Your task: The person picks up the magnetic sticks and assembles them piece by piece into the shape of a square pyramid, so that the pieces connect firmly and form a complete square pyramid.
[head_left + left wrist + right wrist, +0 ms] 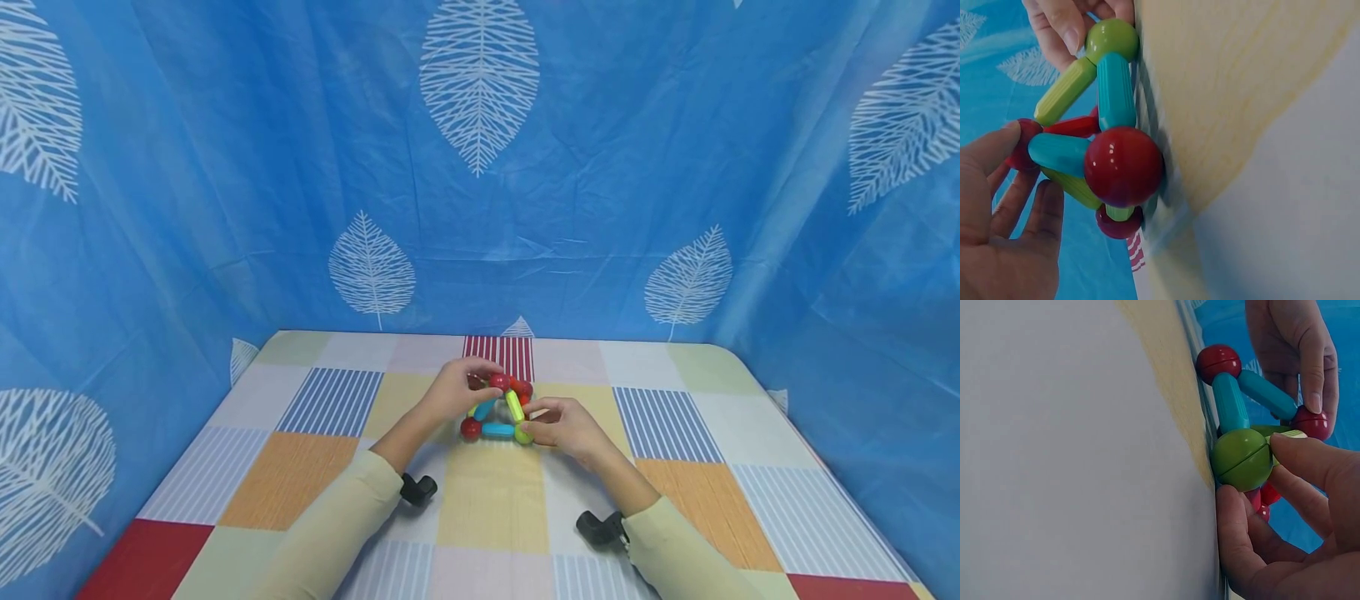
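Observation:
A small frame of magnetic balls and rods stands on the table. My left hand (456,389) pinches the red ball (1024,145) at its top between thumb and fingers. On the near right corner, my right hand (572,431) grips the green ball (1241,460), thumb by the base of the yellow-green rod (514,406) that slants up to the top. A blue rod (498,430) joins the green ball to the near left red ball (1124,167). From there a second blue rod (1059,154) rises to the top ball. The far side is partly hidden.
The table bears a patchwork cloth (491,508). Behind and on both sides hangs a blue curtain (480,225) with white leaf prints. Black wrist mounts (600,528) stick out by the sleeves.

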